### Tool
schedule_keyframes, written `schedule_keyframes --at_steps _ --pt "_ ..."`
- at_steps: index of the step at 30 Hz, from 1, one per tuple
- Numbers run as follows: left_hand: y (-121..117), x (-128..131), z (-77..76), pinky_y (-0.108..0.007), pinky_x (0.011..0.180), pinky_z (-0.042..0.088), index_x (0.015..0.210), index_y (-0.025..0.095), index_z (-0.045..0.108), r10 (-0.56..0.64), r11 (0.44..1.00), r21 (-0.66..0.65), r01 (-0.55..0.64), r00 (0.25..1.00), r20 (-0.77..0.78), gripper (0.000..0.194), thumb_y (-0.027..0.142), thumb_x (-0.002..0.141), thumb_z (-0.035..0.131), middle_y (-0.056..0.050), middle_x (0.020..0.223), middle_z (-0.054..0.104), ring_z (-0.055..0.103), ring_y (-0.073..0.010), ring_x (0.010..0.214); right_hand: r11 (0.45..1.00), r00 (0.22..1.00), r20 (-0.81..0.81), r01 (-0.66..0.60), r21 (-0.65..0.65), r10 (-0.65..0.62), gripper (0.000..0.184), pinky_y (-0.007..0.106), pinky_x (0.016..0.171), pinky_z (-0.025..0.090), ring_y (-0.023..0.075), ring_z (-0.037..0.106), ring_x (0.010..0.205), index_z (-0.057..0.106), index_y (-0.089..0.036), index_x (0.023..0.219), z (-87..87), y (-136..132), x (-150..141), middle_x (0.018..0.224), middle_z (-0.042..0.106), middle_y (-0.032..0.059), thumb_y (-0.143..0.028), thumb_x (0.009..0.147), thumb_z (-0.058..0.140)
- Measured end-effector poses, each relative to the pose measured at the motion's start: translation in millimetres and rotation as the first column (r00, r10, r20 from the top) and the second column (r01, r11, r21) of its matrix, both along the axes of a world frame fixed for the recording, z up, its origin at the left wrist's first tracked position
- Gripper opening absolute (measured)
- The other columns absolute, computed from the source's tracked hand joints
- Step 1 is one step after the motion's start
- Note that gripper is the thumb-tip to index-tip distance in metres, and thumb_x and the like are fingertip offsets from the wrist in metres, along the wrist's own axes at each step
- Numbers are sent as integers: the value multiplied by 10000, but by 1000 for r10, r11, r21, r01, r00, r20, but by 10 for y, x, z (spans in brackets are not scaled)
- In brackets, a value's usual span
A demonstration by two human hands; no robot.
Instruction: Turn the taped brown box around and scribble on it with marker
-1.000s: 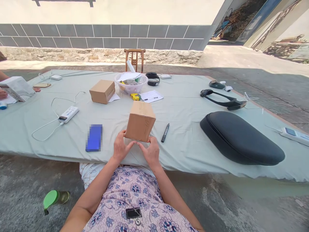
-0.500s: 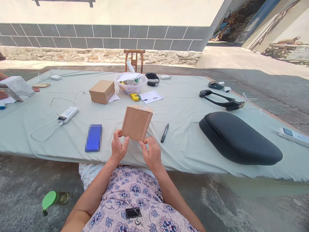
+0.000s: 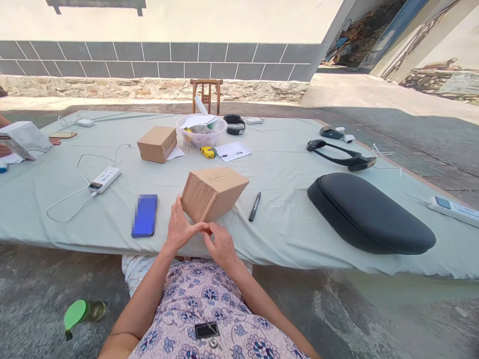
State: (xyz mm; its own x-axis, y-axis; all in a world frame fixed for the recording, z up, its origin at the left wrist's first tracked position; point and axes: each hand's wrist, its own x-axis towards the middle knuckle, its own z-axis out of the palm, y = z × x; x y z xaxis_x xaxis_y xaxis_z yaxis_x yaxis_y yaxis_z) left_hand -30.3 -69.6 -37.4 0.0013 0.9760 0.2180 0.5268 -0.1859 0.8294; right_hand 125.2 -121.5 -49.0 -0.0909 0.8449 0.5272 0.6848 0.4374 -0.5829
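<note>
Left of the taped cardboard box (image 3: 213,193) there's a pixelated blue slab (image 3: 144,215), then the left hand (image 3: 180,225), its fingers (image 3: 176,212) spread apart against the box's lower face. The box tilts up on an edge over the surface (image 3: 284,167). The right hand (image 3: 220,245) curls its fingers together under that edge; can't tell if they touch. Right of the box lies a black marker (image 3: 255,206). Looks light and stiff, tape probably slick, so I'd grip opposite faces.

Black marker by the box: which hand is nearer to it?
Right. The right hand sits lower-left of the black marker, apart from it; the left hand is farther left, on the cardboard box.
</note>
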Motion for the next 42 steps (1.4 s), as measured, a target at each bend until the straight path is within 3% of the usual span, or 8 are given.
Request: schedule_keyframes --at_steps 6,9,13,16,28,33,37,42 --pt "61 -23 -160 -586 1152 365 1504 192 263 30 999 17 -30 999 24 1084 559 648 816 -210 1498 413 386 -400 1445 999 999 -21 -50 -15 50 226 305 674 481 176 646 703 684 -229 934 46 34 99 781 711 21 -252 974 463" --pt "80 -28 -225 -574 1124 403 1458 182 312 38 996 81 -35 999 -37 1028 523 637 828 -202 1454 456 434 -389 1408 993 993 -111 50 111 -38 182 338 749 528 192 671 778 676 -229 1006 176 36 209 849 720 41 -311 980 515" --pt "93 -55 -289 -579 1092 435 1473 195 277 -10 994 110 24 992 -125 1058 494 629 840 -205 1458 461 466 -394 1384 912 975 -164 203 356 -152 359 453 979 501 272 622 1119 591 -227 1262 357 65 351 1154 663 129 -426 963 573" --pt "90 -86 -323 -596 1138 393 1509 174 200 -90 983 142 116 980 -180 1113 462 640 834 -233 1510 406 414 -407 1433 900 977 -73 213 381 -200 583 553 1107 384 346 476 1346 515 -245 1392 384 113 393 1368 540 169 -620 945 508" --pt "97 -298 -225 -532 1168 413 1533 189 236 -267 946 149 289 952 -149 1066 299 646 816 -194 1513 431 440 -372 1427 891 929 -24 361 274 -369 692 625 1130 325 400 405 1415 530 -249 1379 195 252 678 1426 504 182 -723 875 532" --pt "116 -450 -218 -537 1233 323 1550 168 272 -338 940 28 340 940 -52 1062 352 655 812 -190 1590 375 352 -379 1497 905 882 -271 419 80 -384 696 565 1105 402 343 500 1322 553 -207 1344 98 338 959 1371 564 182 -720 874 529" --pt "114 -528 -185 -506 1251 301 1584 171 258 -377 921 -55 387 917 133 1077 467 693 786 -171 1647 309 306 -372 1526 949 763 -565 256 -181 -314 675 451 981 514 293 608 1180 577 -188 1317 53 334 1005 1270 656 148 -699 879 523" --pt "113 -520 -109 -480 1155 446 1580 212 308 -359 915 -66 399 875 324 962 606 782 672 -138 1611 398 422 -357 1468 964 630 -730 170 -204 -266 572 376 922 532 252 638 1100 668 -193 1174 49 348 945 1173 725 101 -661 854 593"
